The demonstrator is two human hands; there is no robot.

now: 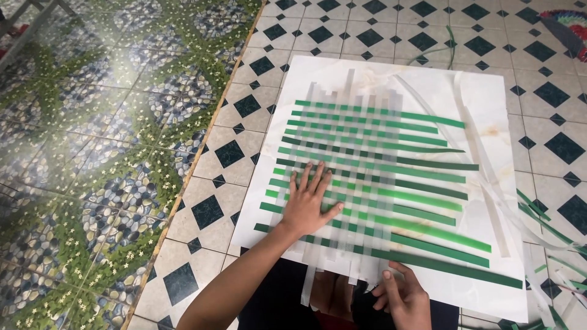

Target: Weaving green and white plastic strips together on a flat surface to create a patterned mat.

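A flat weave of green strips (428,183) and white strips (348,85) lies on a white marbled board (489,91) on the tiled floor. My left hand (309,201) lies flat, fingers spread, pressing on the woven left part. My right hand (403,299) is at the board's near edge, fingers curled at the lower ends of the white strips; whether it grips one is hard to tell. The green strips stick out loose to the right of the woven area.
Loose white strips (489,177) lie along the board's right side, and loose green strips (550,226) lie on the floor beyond it. The floor is white tile with dark diamonds (229,153); a floral pebble-pattern section (92,153) is to the left. A colourful mat (568,24) is top right.
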